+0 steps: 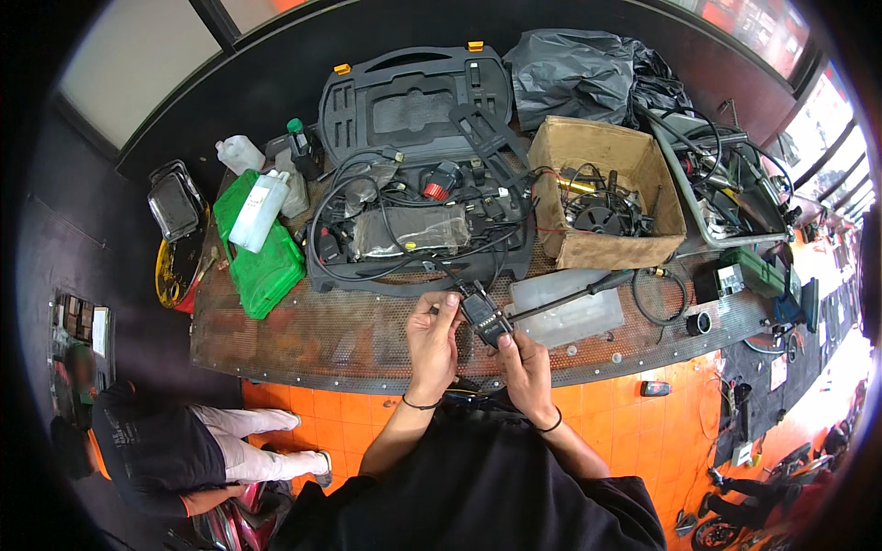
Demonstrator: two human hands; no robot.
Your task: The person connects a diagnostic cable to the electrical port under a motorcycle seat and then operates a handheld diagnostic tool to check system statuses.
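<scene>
**Small black device held in both hands over perforated bench**

Perforated metal bench top (pixel 349 335), rusty, was seen against a dark wall, orange tiled floor (pixel 643 432) below it. A small black device (pixel 485 319) was held just above the bench's near edge, between the two hands. Left hand (pixel 432 344) was closed on the device's upper left end, fingertips pinched on it. Right hand (pixel 525 367) was closed on its lower end, thumb on top. A black cable (pixel 441 273) ran from the device up into an open dark grey tool case (pixel 418 138), which was packed with leads and a clear bag. A cardboard box (pixel 606 188) of parts was set right of the case. A clear plastic tray (pixel 565 308) lay just right of the device, a screwdriver (pixel 588 287) resting across it. A green case (pixel 262 266) with a white bottle (pixel 257 211) on it was placed at left. Another person (pixel 184 450) was seen seated low at lower left.
</scene>
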